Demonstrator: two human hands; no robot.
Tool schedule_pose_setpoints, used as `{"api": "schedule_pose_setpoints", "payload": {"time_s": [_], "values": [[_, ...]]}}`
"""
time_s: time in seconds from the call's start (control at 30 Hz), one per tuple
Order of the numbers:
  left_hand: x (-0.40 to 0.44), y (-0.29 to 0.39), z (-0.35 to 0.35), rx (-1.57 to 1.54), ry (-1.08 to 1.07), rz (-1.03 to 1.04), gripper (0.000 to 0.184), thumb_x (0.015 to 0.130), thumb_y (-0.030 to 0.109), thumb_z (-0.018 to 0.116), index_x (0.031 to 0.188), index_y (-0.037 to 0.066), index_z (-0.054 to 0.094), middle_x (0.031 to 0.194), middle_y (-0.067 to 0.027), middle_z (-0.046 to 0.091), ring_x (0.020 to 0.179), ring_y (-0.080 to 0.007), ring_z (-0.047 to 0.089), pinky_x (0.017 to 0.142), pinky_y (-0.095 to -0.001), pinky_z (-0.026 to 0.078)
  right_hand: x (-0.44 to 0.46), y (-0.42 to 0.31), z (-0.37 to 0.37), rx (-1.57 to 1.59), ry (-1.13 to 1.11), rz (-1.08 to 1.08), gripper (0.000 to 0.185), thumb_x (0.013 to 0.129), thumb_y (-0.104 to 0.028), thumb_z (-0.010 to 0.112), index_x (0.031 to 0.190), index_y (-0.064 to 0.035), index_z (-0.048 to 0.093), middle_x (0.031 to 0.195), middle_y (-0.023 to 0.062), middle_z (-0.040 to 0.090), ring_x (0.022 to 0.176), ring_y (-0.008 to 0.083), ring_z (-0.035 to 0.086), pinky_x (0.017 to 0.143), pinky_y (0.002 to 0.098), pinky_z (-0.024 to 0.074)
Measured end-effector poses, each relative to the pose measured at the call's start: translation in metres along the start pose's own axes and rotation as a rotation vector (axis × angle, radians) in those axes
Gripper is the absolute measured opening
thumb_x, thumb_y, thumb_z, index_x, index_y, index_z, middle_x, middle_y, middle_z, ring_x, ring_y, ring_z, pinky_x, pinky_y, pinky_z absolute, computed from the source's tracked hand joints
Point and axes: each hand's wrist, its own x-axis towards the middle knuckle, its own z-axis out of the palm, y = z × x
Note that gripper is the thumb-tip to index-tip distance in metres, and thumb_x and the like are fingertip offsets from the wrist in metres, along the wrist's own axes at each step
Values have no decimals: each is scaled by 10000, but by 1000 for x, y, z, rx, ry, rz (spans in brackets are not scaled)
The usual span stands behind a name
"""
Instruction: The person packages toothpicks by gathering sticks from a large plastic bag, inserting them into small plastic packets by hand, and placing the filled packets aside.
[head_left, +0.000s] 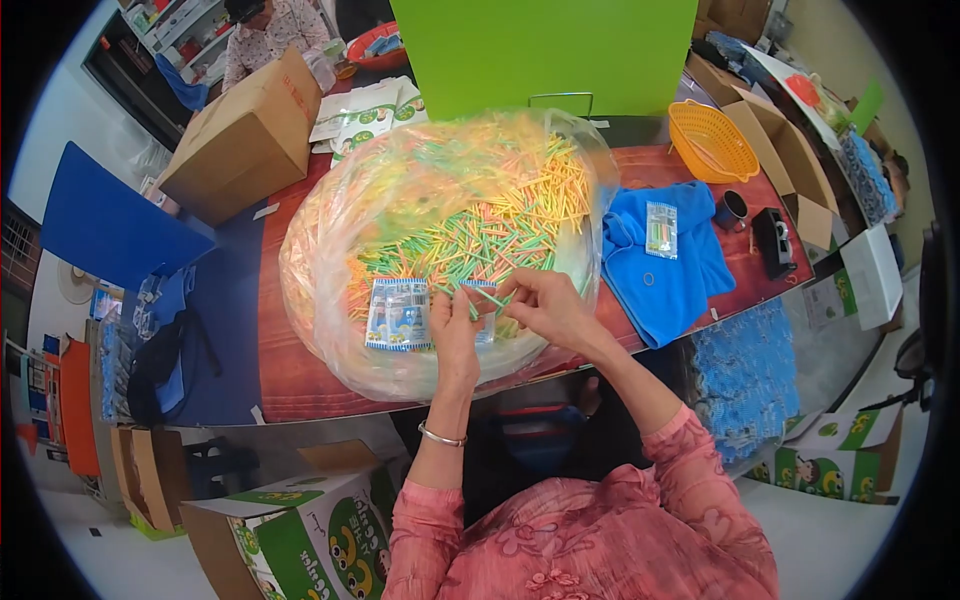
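Observation:
A large clear plastic bag [335, 330] lies wide on the table, heaped with thin yellow, green and pink sticks [480, 240]. Over its near edge, my left hand [456, 335] is closed, fingers pinching thin green sticks [487, 296]. My right hand [548, 308] meets it from the right, thumb and fingers closed on the same sticks. How many sticks are held is too small to tell. Left of my left hand lies a blue-and-white printed packet [398, 316] on the sticks. Another packet [486, 328] shows partly behind my left hand.
Right of the bag, a blue cloth [660, 275] carries a small filled packet [662, 230]. Beyond are a yellow basket [712, 142], a dark mug [731, 211] and a black tape dispenser [774, 243]. A cardboard box [250, 135] stands back left, near another person [275, 38].

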Motion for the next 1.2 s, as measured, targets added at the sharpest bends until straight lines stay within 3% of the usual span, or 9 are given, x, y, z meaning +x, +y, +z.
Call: {"api": "schedule_pose_setpoints", "payload": {"time_s": [0.2,0.3,0.5,0.6,0.7,0.8,0.9,1.0,1.2], "values": [[-5,-8,10,-204,-187,-18,152,1076,166,430,1084,59,538,1042,-66,622,902,-146,626,794,-346,540,5,-4,25,-331,155,-256,261,765,-38,694,1020,0,656,835,171,679,763,339,681,681,403,539],[3,-7,-1,-147,-216,-53,129,1062,124,425,1064,34,518,1004,-64,607,868,-128,627,747,-311,559,-2,-7,15,-331,0,-203,427,711,-47,750,1119,-3,633,1074,196,652,961,367,652,806,424,528],[-12,4,2,-176,-331,-140,156,1065,106,410,1116,23,531,996,-61,605,840,-130,610,662,-266,521,5,-8,6,-340,-10,-613,788,573,-60,838,1285,12,507,1267,189,540,1189,388,524,967,451,451],[-12,-2,-1,-168,-384,-130,268,1071,134,423,1306,33,502,1133,-32,595,989,-118,600,735,-253,517,5,-1,9,-308,-172,-560,772,564,-67,844,1262,3,522,1242,182,551,1184,377,530,985,456,443],[-18,0,0,-152,-348,-153,158,1064,142,451,1131,31,541,898,-21,557,806,-104,554,638,-253,482,-2,-6,7,-347,-176,-501,714,593,-76,826,1241,0,537,1227,172,552,1143,376,542,976,440,441],[-17,-13,-6,-55,-377,-82,190,1059,132,446,1222,38,470,867,-17,518,762,-91,506,634,-238,447,-10,-15,-2,-234,-177,-559,632,692,-90,783,1270,-5,542,1176,138,576,1084,348,555,944,410,441],[-25,-8,-8,195,-341,-95,411,1049,82,426,1433,46,284,875,-21,511,721,-71,439,627,-224,391,-15,-1,3,36,65,-410,468,806,-112,728,1239,5,594,1066,111,603,998,273,594,859,370,469],[-29,-18,0,379,-416,207,525,1038,73,408,1481,21,132,879,-47,515,759,-104,484,675,-249,421,-19,10,-6,101,-48,-108,329,864,-101,699,1168,15,652,981,87,625,888,186,633,751,320,500],[-26,-19,-2,561,-429,278,646,1012,41,459,1535,33,80,965,-66,506,796,-134,471,688,-267,422,-18,10,1,560,-113,75,108,879,-23,656,971,19,695,843,52,640,703,115,626,606,284,484]]}}
